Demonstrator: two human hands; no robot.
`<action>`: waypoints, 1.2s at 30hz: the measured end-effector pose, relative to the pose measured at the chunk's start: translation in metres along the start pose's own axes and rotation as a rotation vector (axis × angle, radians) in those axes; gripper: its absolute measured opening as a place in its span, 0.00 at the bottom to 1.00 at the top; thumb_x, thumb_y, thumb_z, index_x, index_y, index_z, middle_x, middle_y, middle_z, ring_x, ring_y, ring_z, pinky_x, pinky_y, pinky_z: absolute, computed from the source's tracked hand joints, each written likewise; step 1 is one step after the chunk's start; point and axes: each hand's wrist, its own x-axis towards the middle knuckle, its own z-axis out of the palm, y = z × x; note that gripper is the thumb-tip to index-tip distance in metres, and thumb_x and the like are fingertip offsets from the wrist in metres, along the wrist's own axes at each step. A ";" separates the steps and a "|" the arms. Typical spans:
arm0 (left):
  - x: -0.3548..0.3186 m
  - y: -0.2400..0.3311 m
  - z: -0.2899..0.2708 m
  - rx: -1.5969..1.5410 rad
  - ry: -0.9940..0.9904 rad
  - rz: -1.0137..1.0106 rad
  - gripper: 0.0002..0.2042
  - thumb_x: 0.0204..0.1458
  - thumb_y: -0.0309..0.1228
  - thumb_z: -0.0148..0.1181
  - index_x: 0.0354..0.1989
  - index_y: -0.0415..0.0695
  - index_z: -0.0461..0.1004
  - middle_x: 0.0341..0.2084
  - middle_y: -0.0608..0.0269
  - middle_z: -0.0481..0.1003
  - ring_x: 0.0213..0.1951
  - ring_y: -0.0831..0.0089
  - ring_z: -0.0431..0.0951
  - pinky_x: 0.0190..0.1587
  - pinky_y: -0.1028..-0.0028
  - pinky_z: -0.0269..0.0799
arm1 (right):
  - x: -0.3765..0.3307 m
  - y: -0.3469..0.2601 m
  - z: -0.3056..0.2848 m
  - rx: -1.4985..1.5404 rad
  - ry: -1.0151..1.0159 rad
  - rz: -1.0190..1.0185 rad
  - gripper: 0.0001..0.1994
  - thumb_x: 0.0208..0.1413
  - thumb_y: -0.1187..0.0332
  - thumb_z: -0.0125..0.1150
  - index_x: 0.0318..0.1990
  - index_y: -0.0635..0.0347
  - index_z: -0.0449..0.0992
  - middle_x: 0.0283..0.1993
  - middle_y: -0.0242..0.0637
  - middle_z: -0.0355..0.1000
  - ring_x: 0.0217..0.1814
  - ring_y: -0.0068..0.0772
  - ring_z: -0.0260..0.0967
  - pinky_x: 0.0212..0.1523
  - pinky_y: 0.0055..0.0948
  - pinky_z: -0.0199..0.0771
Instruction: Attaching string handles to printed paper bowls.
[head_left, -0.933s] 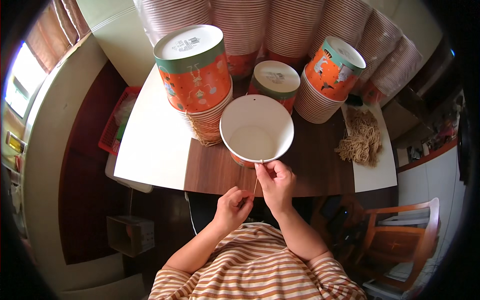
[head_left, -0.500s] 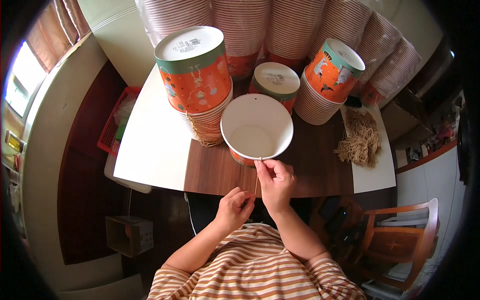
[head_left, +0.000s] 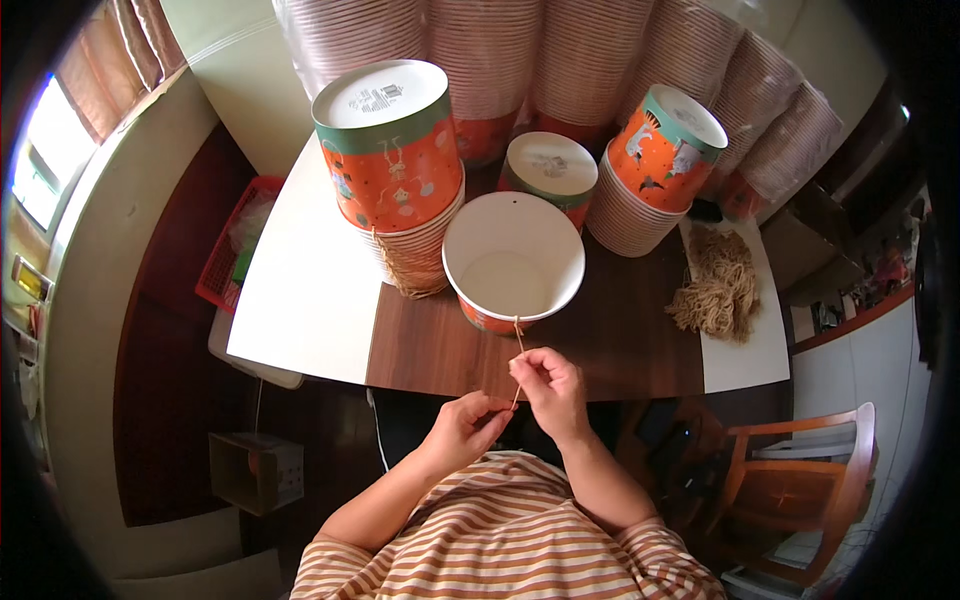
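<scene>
Barely any shift since the earlier frames: your hands stay pinched on the string, left hand (head_left: 465, 428) a touch closer to the right hand (head_left: 548, 390). Both thumb-and-finger grips hold the thin tan string (head_left: 518, 350), which runs up from your right fingertips to the near rim of the open paper bucket (head_left: 513, 262). That bucket sits on the counter (head_left: 620, 340) just beyond your hands, white inside, orange outside. Stacked orange buckets (head_left: 395, 170) stand beyond-left of it; a loose pile of strings (head_left: 715, 285) lies to the right.
</scene>
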 end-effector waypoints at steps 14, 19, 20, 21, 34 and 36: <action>-0.023 0.018 -0.054 -0.125 -0.429 -0.306 0.07 0.55 0.27 0.59 0.38 0.38 0.79 0.26 0.63 0.78 0.29 0.81 0.76 0.32 0.80 0.73 | 0.010 0.001 -0.092 0.409 0.283 0.168 0.08 0.58 0.66 0.59 0.34 0.63 0.77 0.26 0.31 0.74 0.26 0.15 0.62 0.31 0.15 0.63; -0.023 0.027 -0.055 -0.231 -0.339 -0.354 0.07 0.56 0.24 0.57 0.40 0.38 0.79 0.28 0.64 0.79 0.29 0.82 0.75 0.31 0.81 0.73 | -0.015 -0.013 -0.069 -0.630 0.498 -0.527 0.24 0.50 0.71 0.62 0.54 0.68 0.64 0.53 0.47 0.65 0.52 0.42 0.64 0.51 0.38 0.67; -0.018 0.035 -0.050 -0.225 -0.340 -0.361 0.07 0.56 0.24 0.57 0.40 0.38 0.79 0.28 0.64 0.79 0.29 0.82 0.75 0.31 0.81 0.73 | -0.026 -0.026 -0.059 -0.606 0.442 -0.642 0.24 0.49 0.71 0.63 0.53 0.70 0.64 0.53 0.48 0.65 0.54 0.46 0.64 0.57 0.41 0.64; -0.009 0.046 -0.046 -0.166 -0.378 -0.308 0.07 0.54 0.24 0.59 0.40 0.39 0.79 0.28 0.62 0.79 0.30 0.79 0.77 0.33 0.79 0.73 | -0.033 -0.026 -0.054 -0.439 0.241 -0.704 0.27 0.49 0.69 0.62 0.56 0.70 0.62 0.55 0.50 0.64 0.56 0.44 0.63 0.58 0.39 0.62; 0.011 0.044 -0.056 -0.584 -0.421 -0.456 0.14 0.61 0.27 0.50 0.54 0.37 0.66 0.34 0.61 0.78 0.31 0.82 0.74 0.35 0.82 0.70 | -0.028 -0.054 -0.039 -0.235 -0.393 -0.176 0.02 0.53 0.74 0.62 0.32 0.63 0.77 0.29 0.39 0.76 0.29 0.27 0.74 0.30 0.26 0.72; 0.008 0.040 -0.057 -0.705 -0.415 -0.578 0.17 0.62 0.32 0.49 0.56 0.37 0.66 0.36 0.59 0.78 0.31 0.81 0.74 0.37 0.81 0.70 | -0.028 -0.057 -0.043 -0.221 -0.338 -0.153 0.03 0.53 0.74 0.62 0.31 0.63 0.77 0.27 0.36 0.75 0.27 0.25 0.72 0.28 0.24 0.70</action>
